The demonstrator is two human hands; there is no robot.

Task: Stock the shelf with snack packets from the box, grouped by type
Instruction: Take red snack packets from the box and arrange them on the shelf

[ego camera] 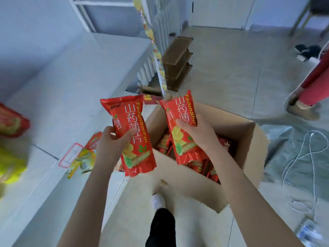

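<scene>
Head view: looks down past both forearms, with stock to the left and supply ahead.
Shelf (74, 72): white boards at left; a blurred red shelf packet (12, 122) and a yellow shelf packet (10, 168) lie apart at its edge, seemingly sorted by type.
Box (187, 177): open carton on the floor (222, 68), just right of the shelf, within easy reach; boxed packets (227, 146) remain inside.
Left packet (128, 111): red yam-crisp bag, upright, label facing up, probably to check its type.
Right packet (179, 107): same print, lifted above the box opening.
Left hand (110, 141): grips the left packet mid-body, thumb across the front.
Right hand (197, 132): wraps the right packet's edge.
Likely destination: beside the red shelf packet.
</scene>
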